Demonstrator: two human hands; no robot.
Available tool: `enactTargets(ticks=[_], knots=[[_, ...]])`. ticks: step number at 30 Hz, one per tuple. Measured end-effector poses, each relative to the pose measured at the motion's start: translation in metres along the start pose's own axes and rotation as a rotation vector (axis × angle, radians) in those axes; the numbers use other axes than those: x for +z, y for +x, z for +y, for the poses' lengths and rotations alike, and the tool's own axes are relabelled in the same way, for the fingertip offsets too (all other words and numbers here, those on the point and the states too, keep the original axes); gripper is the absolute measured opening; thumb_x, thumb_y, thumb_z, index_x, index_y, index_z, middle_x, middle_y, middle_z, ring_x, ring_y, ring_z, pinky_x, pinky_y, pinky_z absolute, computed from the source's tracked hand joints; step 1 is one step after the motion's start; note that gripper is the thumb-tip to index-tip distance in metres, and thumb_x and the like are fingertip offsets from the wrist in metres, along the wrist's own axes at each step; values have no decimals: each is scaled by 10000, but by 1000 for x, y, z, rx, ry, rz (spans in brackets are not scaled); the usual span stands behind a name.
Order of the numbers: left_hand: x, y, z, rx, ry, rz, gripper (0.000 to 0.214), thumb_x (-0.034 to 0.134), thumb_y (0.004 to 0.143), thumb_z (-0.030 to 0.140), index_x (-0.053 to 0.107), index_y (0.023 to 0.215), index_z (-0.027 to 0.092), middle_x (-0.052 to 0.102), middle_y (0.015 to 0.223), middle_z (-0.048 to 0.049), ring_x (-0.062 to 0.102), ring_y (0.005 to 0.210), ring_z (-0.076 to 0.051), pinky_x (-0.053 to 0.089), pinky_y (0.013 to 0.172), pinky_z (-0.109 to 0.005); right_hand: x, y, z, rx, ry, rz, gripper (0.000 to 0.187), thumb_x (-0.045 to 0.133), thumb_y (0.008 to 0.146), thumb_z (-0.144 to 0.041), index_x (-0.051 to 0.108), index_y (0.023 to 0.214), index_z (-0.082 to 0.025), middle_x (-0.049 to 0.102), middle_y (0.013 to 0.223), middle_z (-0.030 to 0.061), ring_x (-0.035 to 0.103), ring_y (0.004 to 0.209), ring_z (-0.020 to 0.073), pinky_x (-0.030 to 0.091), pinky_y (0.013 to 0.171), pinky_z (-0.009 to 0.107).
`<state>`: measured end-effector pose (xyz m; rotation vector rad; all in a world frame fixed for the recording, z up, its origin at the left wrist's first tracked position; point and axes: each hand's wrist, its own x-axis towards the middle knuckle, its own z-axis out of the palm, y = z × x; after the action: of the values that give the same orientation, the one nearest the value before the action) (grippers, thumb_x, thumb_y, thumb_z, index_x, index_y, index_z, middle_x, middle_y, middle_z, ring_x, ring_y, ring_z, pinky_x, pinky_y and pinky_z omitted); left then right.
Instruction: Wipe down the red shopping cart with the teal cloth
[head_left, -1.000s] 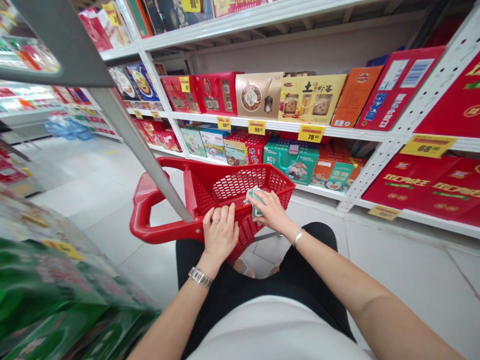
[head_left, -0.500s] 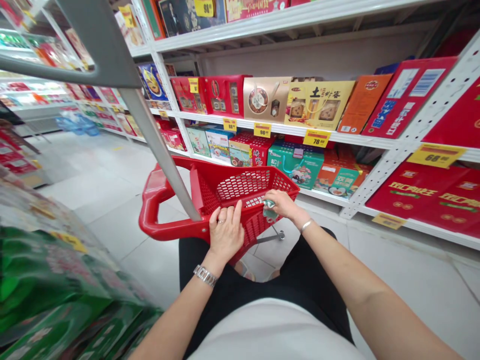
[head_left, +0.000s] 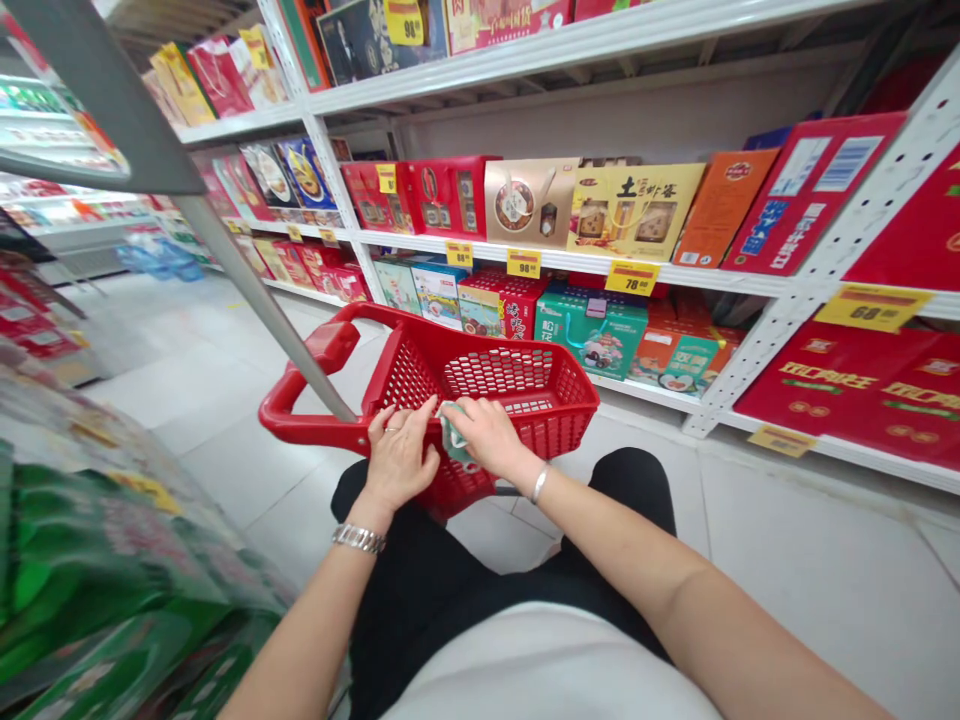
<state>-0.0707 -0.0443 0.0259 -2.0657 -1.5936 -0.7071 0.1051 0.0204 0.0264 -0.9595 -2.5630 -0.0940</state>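
Note:
A red plastic shopping basket (head_left: 525, 385) with a mesh wall and a looped handle (head_left: 311, 395) stands on the floor in front of me. My left hand (head_left: 397, 455) grips its near rim, fingers curled over the edge. My right hand (head_left: 484, 435) presses a small pale green cloth (head_left: 452, 437) against the same rim, just beside the left hand. The inside of the basket shows nothing in it.
White shelves (head_left: 570, 262) on the far side carry red, gold and green gift boxes with yellow price tags. A grey metal post (head_left: 225, 250) slants across the left. Green packages (head_left: 97, 570) fill the lower left. Grey tiled floor (head_left: 787, 560) lies to the right.
My right hand has slid the cloth leftward along the near rim, from the basket's right side to beside my left hand. The basket has turned slightly, and my left hand has shifted left.

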Motion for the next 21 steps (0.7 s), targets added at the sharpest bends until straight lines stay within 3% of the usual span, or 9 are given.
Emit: enactTargets(ticks=[5,11,15,18,21], knots=[[4,9,-40,-8,-39,-82,581,477,766,211,600,1332,168,750,1073,-94,644,1039,-276,291,1118,-493,2,-8,35,113,-24,-77,360,531,962,-203,591,1314,-258,657,1171,94,594,989,241,441,815,356],[16,36,-71,-31,-37,-155,538,471,737,213,655,1242,194,760,1098,-88,648,1047,-277,274,1151,-517,-11,-46,105,300,-65,-172,292,539,953,-226,667,1215,-247,674,1124,100,624,996,251,446,782,340],[25,58,-87,-57,6,-232,587,485,719,201,629,1288,187,739,1184,-104,627,1142,-286,221,1194,-554,-16,-63,131,376,-45,-177,270,578,945,-253,676,1196,-232,676,1121,103,626,1035,239,440,840,318],[35,70,-74,-119,66,-254,636,515,724,205,580,1352,136,668,1325,-160,526,1319,-342,140,1210,-637,-11,-60,125,420,-59,-177,263,568,932,-194,677,1171,-210,676,1095,106,629,1023,228,435,848,305],[52,71,-33,-69,25,-286,670,539,750,228,527,1413,130,560,1469,-169,370,1459,-364,60,1222,-675,-2,-52,101,482,-93,-170,266,530,929,-149,667,1155,-183,671,1075,120,636,989,239,440,833,322]])
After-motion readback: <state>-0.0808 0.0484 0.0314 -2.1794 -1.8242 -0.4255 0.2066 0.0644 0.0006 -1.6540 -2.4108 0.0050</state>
